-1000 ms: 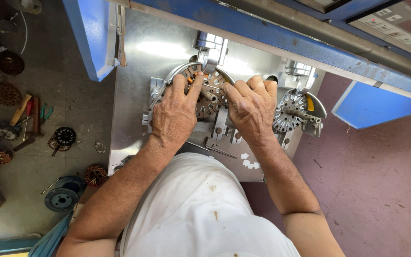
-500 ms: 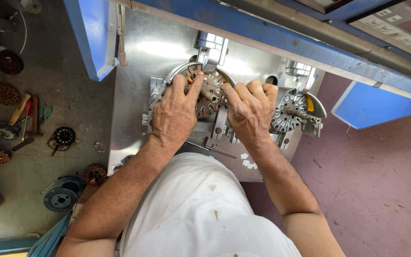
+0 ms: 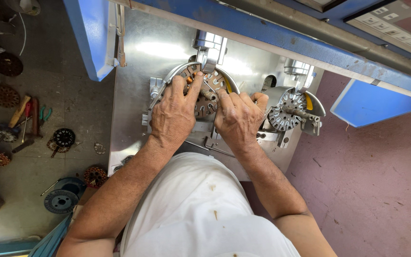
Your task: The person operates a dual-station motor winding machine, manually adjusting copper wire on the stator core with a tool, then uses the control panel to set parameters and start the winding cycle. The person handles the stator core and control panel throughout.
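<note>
Hands rest side by side on the slotted stator core [image 3: 209, 97] mounted on the steel machine plate [image 3: 134, 95]. Left hand [image 3: 173, 114] lies palm-down over the left half of the core, fingers loosely curled and spread, the index finger extended toward the core's upper rim; it presses rather than grips. Right hand [image 3: 238, 119] covers the right half, fingers bent, fingertips set on the slotted face near the centre; whether anything is pinched beneath them cannot be told, since the knuckles hide the contact. The core sits directly under both palms, just below the polished clamp post [image 3: 210, 45]. A second stator core [image 3: 287, 110] stands just beside the right hand, untouched. Both forearms run up from the lower frame, converging on the core, wrists roughly straight.
</note>
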